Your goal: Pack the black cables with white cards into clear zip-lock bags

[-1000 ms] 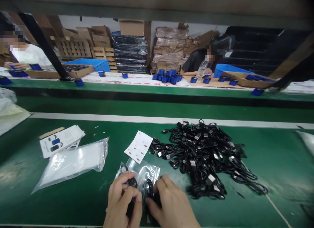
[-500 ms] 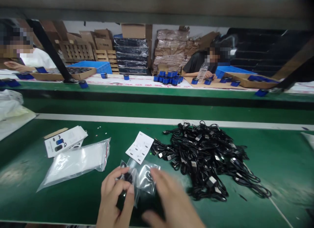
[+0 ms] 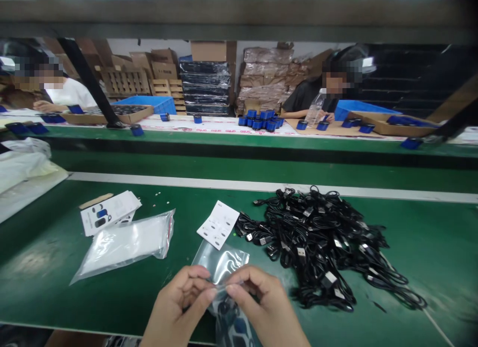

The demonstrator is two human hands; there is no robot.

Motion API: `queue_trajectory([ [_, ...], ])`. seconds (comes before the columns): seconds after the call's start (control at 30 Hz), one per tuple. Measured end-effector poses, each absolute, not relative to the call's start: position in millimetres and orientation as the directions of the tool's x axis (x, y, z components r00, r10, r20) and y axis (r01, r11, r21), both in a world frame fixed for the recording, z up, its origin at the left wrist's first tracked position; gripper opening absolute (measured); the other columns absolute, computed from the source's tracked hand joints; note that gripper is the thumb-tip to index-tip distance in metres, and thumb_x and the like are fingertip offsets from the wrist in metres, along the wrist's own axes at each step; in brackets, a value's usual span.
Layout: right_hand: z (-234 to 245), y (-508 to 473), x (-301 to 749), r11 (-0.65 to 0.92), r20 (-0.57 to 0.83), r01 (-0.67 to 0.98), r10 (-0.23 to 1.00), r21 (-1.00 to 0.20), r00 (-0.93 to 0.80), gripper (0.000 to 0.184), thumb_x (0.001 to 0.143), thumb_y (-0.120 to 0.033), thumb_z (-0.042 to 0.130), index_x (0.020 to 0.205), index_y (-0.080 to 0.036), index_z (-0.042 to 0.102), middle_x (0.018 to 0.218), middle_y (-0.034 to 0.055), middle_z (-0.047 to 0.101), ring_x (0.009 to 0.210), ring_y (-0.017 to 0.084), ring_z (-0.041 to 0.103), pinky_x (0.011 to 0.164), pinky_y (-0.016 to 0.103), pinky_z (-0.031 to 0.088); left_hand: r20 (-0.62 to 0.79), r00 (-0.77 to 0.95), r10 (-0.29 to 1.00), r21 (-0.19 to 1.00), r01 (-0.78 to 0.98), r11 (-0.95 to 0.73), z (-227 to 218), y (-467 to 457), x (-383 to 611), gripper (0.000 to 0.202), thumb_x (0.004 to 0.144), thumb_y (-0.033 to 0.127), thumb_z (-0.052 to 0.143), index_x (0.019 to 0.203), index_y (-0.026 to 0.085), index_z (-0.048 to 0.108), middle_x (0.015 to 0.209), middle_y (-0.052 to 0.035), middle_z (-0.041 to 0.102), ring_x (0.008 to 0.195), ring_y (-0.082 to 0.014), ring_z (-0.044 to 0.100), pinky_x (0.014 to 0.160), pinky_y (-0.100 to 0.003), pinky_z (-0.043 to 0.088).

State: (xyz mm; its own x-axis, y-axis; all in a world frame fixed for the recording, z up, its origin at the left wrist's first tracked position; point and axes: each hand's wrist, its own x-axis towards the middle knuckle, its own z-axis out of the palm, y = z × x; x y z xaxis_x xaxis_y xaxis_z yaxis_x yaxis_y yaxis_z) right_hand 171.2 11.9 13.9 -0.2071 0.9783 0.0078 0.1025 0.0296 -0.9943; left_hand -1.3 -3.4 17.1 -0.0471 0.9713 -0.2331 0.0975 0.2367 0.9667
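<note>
Pinching one small clear bag at six o'clock of the view, low and close to the body, just above the green table. Held by left hand and right hand together, thumb and forefinger of each nearly closed on the same stretch of plastic, other fingers loosely curled. Gripped that way, probably, to keep the thin film taut and its edge under control (something dark and a bit of blue inside, lower down between the wrists; hard to tell more).

Laid out around the hands, seemingly for easy reach: at two o'clock a heap of black cables, tangled, near the bag but apart from it. At twelve o'clock a white leaflet, flat, just beyond the bag's far edge. At ten o'clock a pack of clear bags with a red strip along one end. Past that, a printed card and a wooden stick.

Counting: two hands, one bag in them, one loose leaflet, one pack, one stick, one heap (cables too many and too tangled to number). On the far bench at twelve o'clock, a cluster of blue cylinders, roughly a dozen. Two other people seated there, at eleven and one o'clock.
</note>
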Motion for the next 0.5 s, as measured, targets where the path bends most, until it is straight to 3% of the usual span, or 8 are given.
queue_trajectory([
  [0.13, 14.5, 11.4, 175.5, -0.022, -0.05, 0.154, 0.982, -0.988, -0.183, 0.012, 0.079, -0.023, 0.06, 0.069, -0.018, 0.064, 0.069, 0.0003, 0.063, 0.064, 0.016, 0.059, 0.06, 0.023, 0.045, -0.204, -0.179, 0.962, 0.973, 0.072, 0.22, 20.0, -8.5, 8.1, 0.03, 0.07, 0.042, 0.071, 0.089, 0.022, 0.058, 0.067, 0.0037, 0.074, 0.065, -0.0147, 0.069, 0.063, -0.02, 0.052],
  [0.3, 21.3, 13.1, 182.0, -0.051, -0.087, 0.182, 0.977, -0.982, -0.195, 0.018, 0.08, -0.029, 0.057, 0.066, -0.018, 0.059, 0.066, 0.0002, 0.058, 0.063, 0.016, 0.053, 0.06, 0.025, 0.041, -0.19, -0.147, 0.971, 0.979, 0.047, 0.198, 11.1, -8.6, 4.0, 0.031, 0.068, 0.038, 0.074, 0.091, 0.022, 0.06, 0.069, 0.0039, 0.072, 0.067, -0.0146, 0.069, 0.064, -0.02, 0.053],
  [0.5, 21.3, 10.7, 183.5, 0.064, 0.014, 0.211, 0.972, -0.975, -0.234, 0.021, 0.084, -0.029, 0.053, 0.065, -0.018, 0.055, 0.066, 0.0005, 0.055, 0.063, 0.016, 0.051, 0.061, 0.026, 0.04, -0.177, -0.17, 0.969, 0.984, -0.019, 0.177, 6.0, -10.7, 4.9, 0.036, 0.068, 0.038, 0.076, 0.094, 0.023, 0.056, 0.056, 0.0095, 0.061, 0.057, -0.0124, 0.064, 0.06, -0.021, 0.049],
])
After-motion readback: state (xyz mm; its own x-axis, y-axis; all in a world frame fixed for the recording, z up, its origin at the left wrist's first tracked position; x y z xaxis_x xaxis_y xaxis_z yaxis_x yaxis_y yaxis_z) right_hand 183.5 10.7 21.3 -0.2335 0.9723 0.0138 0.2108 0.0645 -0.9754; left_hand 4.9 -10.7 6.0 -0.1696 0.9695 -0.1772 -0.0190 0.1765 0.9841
